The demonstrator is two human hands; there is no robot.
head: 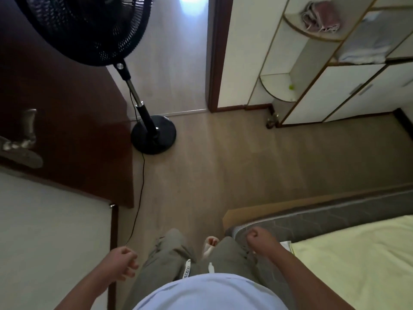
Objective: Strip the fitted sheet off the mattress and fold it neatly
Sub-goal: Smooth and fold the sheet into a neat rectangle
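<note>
A pale yellow fitted sheet covers the top of the mattress at the lower right. The mattress's grey quilted side is bare along the edge and at the near corner. My right hand hovers at that corner with its fingers curled into a fist, and nothing shows in its grip. My left hand hangs by my left leg over the floor, fingers loosely curled and empty. I stand beside the bed on the wooden floor.
A black pedestal fan stands ahead on the left, its cord trailing along the floor toward me. A dark wooden door is at the left. A white shelf cabinet fills the upper right. The wooden bed frame juts out by my feet.
</note>
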